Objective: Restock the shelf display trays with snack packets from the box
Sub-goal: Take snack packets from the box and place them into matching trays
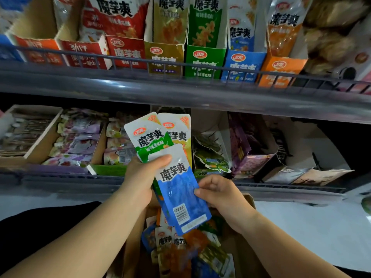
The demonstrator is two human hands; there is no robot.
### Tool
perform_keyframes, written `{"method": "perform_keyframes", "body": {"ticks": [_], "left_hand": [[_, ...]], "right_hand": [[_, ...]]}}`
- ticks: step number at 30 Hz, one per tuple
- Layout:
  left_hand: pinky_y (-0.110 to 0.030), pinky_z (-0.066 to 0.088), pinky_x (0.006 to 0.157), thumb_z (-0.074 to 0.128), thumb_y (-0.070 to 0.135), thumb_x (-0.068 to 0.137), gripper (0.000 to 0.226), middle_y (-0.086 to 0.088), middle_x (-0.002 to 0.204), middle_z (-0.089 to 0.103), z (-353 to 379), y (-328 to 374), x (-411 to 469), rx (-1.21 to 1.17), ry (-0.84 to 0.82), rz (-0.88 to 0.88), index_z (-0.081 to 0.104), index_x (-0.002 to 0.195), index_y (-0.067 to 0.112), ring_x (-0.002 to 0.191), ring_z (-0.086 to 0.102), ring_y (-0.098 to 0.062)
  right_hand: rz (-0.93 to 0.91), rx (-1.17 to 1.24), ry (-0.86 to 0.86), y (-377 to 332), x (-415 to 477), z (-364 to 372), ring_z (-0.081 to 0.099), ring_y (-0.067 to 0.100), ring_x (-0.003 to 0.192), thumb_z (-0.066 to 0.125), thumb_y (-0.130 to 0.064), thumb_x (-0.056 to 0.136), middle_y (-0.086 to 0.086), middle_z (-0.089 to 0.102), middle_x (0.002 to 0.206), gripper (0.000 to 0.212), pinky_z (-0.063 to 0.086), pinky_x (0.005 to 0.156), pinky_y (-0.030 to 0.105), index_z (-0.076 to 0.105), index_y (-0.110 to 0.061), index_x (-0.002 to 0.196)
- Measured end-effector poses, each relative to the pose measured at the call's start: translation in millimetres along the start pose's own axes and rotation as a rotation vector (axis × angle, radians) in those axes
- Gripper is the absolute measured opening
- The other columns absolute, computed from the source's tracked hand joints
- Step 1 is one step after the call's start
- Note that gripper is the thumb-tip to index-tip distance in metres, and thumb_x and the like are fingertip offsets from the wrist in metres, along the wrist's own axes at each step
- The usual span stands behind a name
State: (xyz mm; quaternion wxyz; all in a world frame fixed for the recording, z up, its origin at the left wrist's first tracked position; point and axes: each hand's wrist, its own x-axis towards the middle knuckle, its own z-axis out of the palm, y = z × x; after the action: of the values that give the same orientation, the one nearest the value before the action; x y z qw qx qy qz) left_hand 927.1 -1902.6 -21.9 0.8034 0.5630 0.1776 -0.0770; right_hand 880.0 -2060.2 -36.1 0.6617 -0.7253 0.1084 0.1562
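Blue packet (181,194), pinched by fingers (208,182) of the right hand (224,197), half covers other packets (148,141) the left hand (140,177) grips.

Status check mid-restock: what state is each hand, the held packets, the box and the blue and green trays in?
left hand, grips fanned packets, thumb on the blue packet
right hand, pinches the blue packet's right edge
blue packet, frontmost, held by both hands
green packet, fanned behind it in the left hand
box, open, loose packets inside
blue tray, stocked with standing packets
green tray, stocked likewise
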Motion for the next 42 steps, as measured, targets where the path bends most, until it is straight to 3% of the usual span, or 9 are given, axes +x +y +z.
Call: {"method": "perform_keyframes", "body": {"ticks": [9,13,17,20,25,30,36,40,42], "left_hand": [[-0.022,0.051,0.051,0.063,-0.005,0.076,0.024,0.0,0.083,0.067,0,-12,-2,0.021,-0.029,-0.027,0.061,0.088,0.016,0.061,0.066,-0.01],[-0.019,0.049,0.044,0.063,-0.004,0.077,0.024,-0.001,0.081,0.067,4,-17,-3,0.005,-0.048,-0.058,0.061,0.092,0.015,0.058,0.067,-0.01],[-0.019,0.05,0.046,0.061,-0.003,0.079,0.026,0.002,0.081,0.069,3,-15,-2,-0.032,-0.071,-0.068,0.062,0.093,0.019,0.061,0.067,-0.008],[-0.02,0.051,0.048,0.06,-0.003,0.079,0.023,-0.001,0.081,0.072,4,-12,-2,-0.041,-0.106,-0.056,0.063,0.092,0.017,0.061,0.068,-0.008],[-0.028,0.045,0.061,0.051,-0.005,0.084,0.024,0.009,0.059,0.069,4,-10,-1,-0.058,-0.091,-0.04,0.058,0.082,0.017,0.058,0.066,-0.007],[-0.033,0.05,0.073,0.061,0.001,0.081,0.027,-0.002,0.096,0.068,1,-6,-2,0.053,-0.049,0.016,0.058,0.105,0.012,0.086,0.065,-0.017],[-0.041,0.049,0.085,0.062,-0.001,0.079,0.034,-0.005,0.106,0.065,-4,0,-1,0.086,-0.017,0.073,0.055,0.11,0.01,0.099,0.061,-0.025],[-0.039,0.048,0.083,0.063,-0.002,0.079,0.024,0.0,0.096,0.066,-4,0,-3,0.126,-0.043,0.086,0.057,0.092,0.018,0.093,0.062,-0.022],[-0.034,0.049,0.074,0.061,-0.003,0.08,0.025,0.003,0.09,0.066,0,-2,-7,0.13,-0.087,0.078,0.057,0.086,0.021,0.086,0.062,-0.017]], "right_hand": [[-0.067,-0.13,0.024,1,1,10,0.056,0.003,0.071,0.068,-0.011,0.079,-0.007,0.057,0.08,0.024,0.045,0.055,0.006,0.05,-0.026,0.078],[-0.124,-0.182,0.163,3,7,13,0.063,0.023,0.086,0.07,-0.012,0.078,0.009,0.064,0.091,0.022,0.05,0.065,0.018,0.052,-0.025,0.077],[-0.141,-0.137,0.168,0,10,9,0.062,0.009,0.078,0.066,-0.013,0.081,-0.007,0.063,0.081,0.016,0.05,0.065,0.014,0.056,-0.024,0.078],[-0.121,-0.1,0.175,-3,12,8,0.063,0.006,0.067,0.064,-0.011,0.084,-0.004,0.065,0.076,0.016,0.051,0.061,0.017,0.054,-0.022,0.076],[-0.076,-0.032,0.262,-6,15,5,0.063,0.023,0.069,0.06,-0.013,0.086,0.011,0.066,0.078,0.015,0.048,0.063,0.03,0.05,-0.018,0.076],[-0.031,0.08,0.214,-11,13,5,0.063,0.008,0.063,0.058,-0.011,0.088,-0.002,0.065,0.074,0.013,0.052,0.054,0.02,0.05,-0.015,0.078],[-0.209,0.143,0.43,-18,12,-8,0.05,0.024,0.072,0.054,-0.003,0.088,0.014,0.052,0.075,0.02,0.04,0.064,0.035,0.046,-0.013,0.072],[-0.377,0.004,0.571,-22,5,-10,0.043,0.029,0.064,0.053,0.001,0.086,0.022,0.046,0.072,0.016,0.037,0.055,0.02,0.042,-0.001,0.074],[-0.424,-0.086,0.517,-22,3,-1,0.049,0.01,0.065,0.054,0.006,0.083,0.015,0.05,0.073,0.02,0.036,0.053,0.008,0.042,-0.001,0.07]]}}
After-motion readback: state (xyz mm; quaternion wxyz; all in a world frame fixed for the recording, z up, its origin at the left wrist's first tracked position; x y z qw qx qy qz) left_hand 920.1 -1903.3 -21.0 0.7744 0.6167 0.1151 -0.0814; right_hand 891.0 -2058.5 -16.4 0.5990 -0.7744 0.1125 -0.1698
